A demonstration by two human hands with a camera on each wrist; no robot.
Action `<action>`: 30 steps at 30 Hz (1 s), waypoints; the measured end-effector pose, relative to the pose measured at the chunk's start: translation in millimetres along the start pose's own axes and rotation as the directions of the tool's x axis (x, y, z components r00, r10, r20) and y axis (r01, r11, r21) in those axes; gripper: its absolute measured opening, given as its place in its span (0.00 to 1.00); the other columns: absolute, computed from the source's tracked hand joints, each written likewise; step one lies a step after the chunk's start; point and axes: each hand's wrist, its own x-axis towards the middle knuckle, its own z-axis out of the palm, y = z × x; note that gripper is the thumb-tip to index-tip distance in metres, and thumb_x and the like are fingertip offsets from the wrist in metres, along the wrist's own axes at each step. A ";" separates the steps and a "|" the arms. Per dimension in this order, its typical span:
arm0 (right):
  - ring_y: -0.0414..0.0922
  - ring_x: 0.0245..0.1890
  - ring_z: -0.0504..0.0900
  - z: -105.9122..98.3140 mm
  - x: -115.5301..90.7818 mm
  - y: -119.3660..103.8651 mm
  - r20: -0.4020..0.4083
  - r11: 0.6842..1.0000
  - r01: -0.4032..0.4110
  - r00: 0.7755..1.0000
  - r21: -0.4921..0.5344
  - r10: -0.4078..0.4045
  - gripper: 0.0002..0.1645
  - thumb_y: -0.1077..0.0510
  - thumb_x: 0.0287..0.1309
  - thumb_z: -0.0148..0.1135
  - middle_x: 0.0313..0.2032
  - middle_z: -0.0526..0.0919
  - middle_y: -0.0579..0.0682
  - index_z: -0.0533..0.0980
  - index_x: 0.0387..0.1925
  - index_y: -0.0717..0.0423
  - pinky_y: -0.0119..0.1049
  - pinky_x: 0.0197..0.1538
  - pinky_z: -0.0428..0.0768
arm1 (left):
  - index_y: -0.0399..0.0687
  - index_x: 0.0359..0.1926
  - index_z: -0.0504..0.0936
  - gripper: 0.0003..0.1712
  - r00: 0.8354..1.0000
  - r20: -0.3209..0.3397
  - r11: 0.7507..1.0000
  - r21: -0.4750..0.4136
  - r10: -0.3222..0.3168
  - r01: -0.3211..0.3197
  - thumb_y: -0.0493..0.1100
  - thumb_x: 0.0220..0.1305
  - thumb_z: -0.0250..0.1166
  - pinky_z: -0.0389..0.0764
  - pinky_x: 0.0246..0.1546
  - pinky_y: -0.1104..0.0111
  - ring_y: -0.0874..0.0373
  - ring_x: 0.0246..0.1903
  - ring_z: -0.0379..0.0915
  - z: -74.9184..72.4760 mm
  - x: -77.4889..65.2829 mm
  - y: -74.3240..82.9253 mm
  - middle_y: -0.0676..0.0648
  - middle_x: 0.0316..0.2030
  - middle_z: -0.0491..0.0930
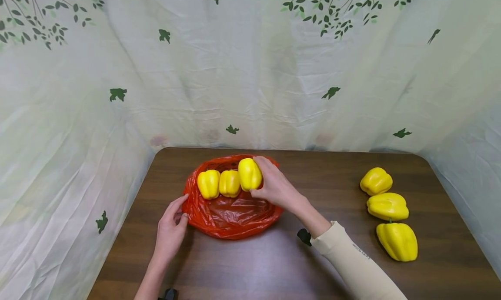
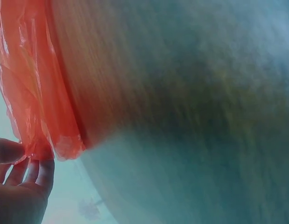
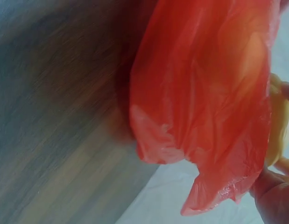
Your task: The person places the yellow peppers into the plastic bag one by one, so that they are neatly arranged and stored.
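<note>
A red plastic bag lies spread wide on the table, its mouth facing up. Inside it, side by side, are two yellow bell peppers, the left one and its neighbour. My right hand grips a third yellow bell pepper between thumb and fingers, over the bag beside those two; the right wrist view shows part of this pepper past the bag's edge. With thumb and fingers my left hand pinches the bag's left rim, and the left wrist view shows that red film at the fingertips.
Three more yellow bell peppers, far, middle and near, form a column on the right of the brown wooden table. A pale leaf-printed cloth hangs behind the table and along its sides.
</note>
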 end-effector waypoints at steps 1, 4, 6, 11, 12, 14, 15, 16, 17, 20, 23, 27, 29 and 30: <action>0.48 0.60 0.67 0.7 1.0 1.6 0.005 1.000 -0.003 1.000 -0.007 0.003 0.54 0.54 0.43 0.76 0.66 0.65 0.52 0.59 0.71 0.58 0.46 0.63 0.70 | 0.50 0.68 0.71 0.32 1.000 -0.001 1.000 0.001 -0.001 0.001 0.25 0.65 0.57 0.69 0.47 0.86 0.54 0.51 0.72 -0.1 -0.1 0.3 0.46 0.62 0.71; 0.49 0.61 0.67 2.4 3.1 6.0 0.026 0.999 -0.022 0.999 -0.030 0.023 0.55 0.53 0.44 0.76 0.67 0.64 0.54 0.59 0.71 0.59 0.47 0.64 0.69 | 0.50 0.68 0.71 0.32 1.000 0.004 1.000 0.002 -0.009 0.009 0.25 0.66 0.57 0.69 0.47 0.86 0.54 0.51 0.72 -0.5 -0.1 1.7 0.47 0.62 0.71; 0.50 0.61 0.67 3.6 4.2 8.9 0.042 0.998 -0.038 0.998 -0.044 0.040 0.55 0.53 0.44 0.76 0.67 0.64 0.54 0.58 0.71 0.59 0.47 0.64 0.69 | 0.52 0.68 0.71 0.32 1.000 0.008 1.000 0.007 -0.020 0.020 0.26 0.66 0.57 0.69 0.48 0.85 0.55 0.51 0.71 -0.8 0.4 2.8 0.48 0.62 0.71; 0.50 0.61 0.68 5.6 6.4 14.2 0.078 0.997 -0.072 0.994 -0.043 0.075 0.56 0.54 0.44 0.76 0.67 0.63 0.55 0.58 0.72 0.60 0.47 0.64 0.69 | 0.53 0.69 0.70 0.32 0.999 0.015 0.999 0.017 -0.033 0.033 0.27 0.66 0.57 0.69 0.48 0.84 0.56 0.51 0.71 -0.6 2.6 4.4 0.49 0.63 0.70; 0.50 0.61 0.68 6.1 6.9 15.1 0.085 0.996 -0.078 0.993 -0.042 0.082 0.56 0.54 0.44 0.76 0.68 0.63 0.55 0.58 0.72 0.59 0.47 0.64 0.69 | 0.53 0.69 0.70 0.32 0.999 0.014 0.999 0.017 -0.032 0.031 0.27 0.66 0.57 0.70 0.48 0.84 0.55 0.51 0.71 -0.3 2.9 4.3 0.49 0.63 0.70; 0.50 0.60 0.69 6.9 8.0 17.0 0.099 0.995 -0.086 0.991 -0.043 0.090 0.56 0.55 0.44 0.76 0.68 0.63 0.55 0.57 0.72 0.59 0.47 0.64 0.70 | 0.52 0.68 0.71 0.32 1.000 0.010 1.000 0.015 -0.024 0.024 0.27 0.66 0.56 0.70 0.49 0.83 0.55 0.51 0.71 0.2 3.4 4.3 0.48 0.62 0.70; 0.50 0.60 0.69 7.5 8.5 18.1 0.105 0.995 -0.088 0.990 -0.046 0.093 0.56 0.55 0.44 0.76 0.68 0.63 0.55 0.57 0.72 0.59 0.47 0.63 0.70 | 0.52 0.68 0.71 0.32 1.000 0.007 1.000 0.015 -0.021 0.021 0.27 0.66 0.56 0.70 0.49 0.83 0.55 0.51 0.71 0.5 3.5 4.2 0.48 0.62 0.70; 0.50 0.60 0.69 8.0 9.0 19.5 0.113 0.995 -0.089 0.989 -0.049 0.094 0.55 0.55 0.44 0.76 0.68 0.63 0.55 0.57 0.72 0.59 0.47 0.63 0.70 | 0.51 0.68 0.71 0.31 1.000 0.006 1.000 0.012 -0.018 0.018 0.27 0.66 0.56 0.70 0.49 0.83 0.55 0.51 0.71 0.6 3.6 4.4 0.48 0.62 0.70; 0.50 0.60 0.69 8.6 9.5 20.8 0.120 0.995 -0.088 0.988 -0.054 0.094 0.55 0.56 0.44 0.76 0.67 0.63 0.55 0.57 0.72 0.59 0.46 0.63 0.70 | 0.51 0.68 0.71 0.31 1.000 0.005 1.000 0.014 -0.017 0.017 0.27 0.66 0.56 0.70 0.49 0.83 0.55 0.51 0.71 0.5 3.7 4.4 0.48 0.62 0.70; 0.49 0.60 0.68 9.7 10.7 24.8 0.140 0.994 -0.085 0.986 -0.067 0.094 0.55 0.56 0.45 0.76 0.67 0.63 0.55 0.58 0.72 0.59 0.46 0.64 0.70 | 0.53 0.68 0.71 0.32 1.000 0.006 1.000 0.018 -0.022 0.022 0.27 0.66 0.57 0.69 0.49 0.84 0.56 0.51 0.71 -0.2 3.3 5.2 0.49 0.62 0.70; 0.51 0.63 0.67 10.5 11.6 27.9 0.156 0.994 -0.085 0.983 -0.075 0.095 0.55 0.56 0.46 0.76 0.69 0.62 0.56 0.57 0.72 0.60 0.46 0.65 0.68 | 0.54 0.69 0.70 0.32 0.999 0.009 0.999 0.028 -0.033 0.032 0.28 0.66 0.57 0.68 0.50 0.84 0.56 0.52 0.71 -1.6 2.6 6.3 0.50 0.63 0.70; 0.53 0.66 0.65 13.0 10.5 30.4 0.166 0.993 -0.097 0.980 -0.071 0.108 0.54 0.57 0.48 0.75 0.72 0.58 0.58 0.56 0.73 0.60 0.49 0.66 0.67 | 0.54 0.69 0.70 0.32 0.999 0.011 0.999 0.031 -0.040 0.039 0.28 0.67 0.57 0.69 0.50 0.83 0.55 0.53 0.70 -1.9 2.4 6.5 0.49 0.63 0.70; 0.53 0.67 0.65 15.6 8.9 31.8 0.163 0.992 -0.100 0.980 -0.072 0.111 0.54 0.58 0.49 0.75 0.72 0.57 0.58 0.57 0.74 0.59 0.49 0.66 0.67 | 0.53 0.69 0.70 0.32 0.999 0.011 0.999 0.031 -0.044 0.043 0.28 0.67 0.57 0.69 0.50 0.83 0.55 0.53 0.70 -1.7 2.4 5.9 0.48 0.63 0.70; 0.53 0.67 0.65 17.0 8.1 32.3 0.160 0.992 -0.103 0.981 -0.074 0.114 0.54 0.58 0.49 0.74 0.73 0.57 0.58 0.57 0.74 0.59 0.49 0.66 0.67 | 0.53 0.69 0.70 0.32 0.999 0.011 0.998 0.034 -0.046 0.045 0.28 0.67 0.57 0.69 0.51 0.82 0.54 0.53 0.70 -1.6 2.5 5.5 0.48 0.63 0.70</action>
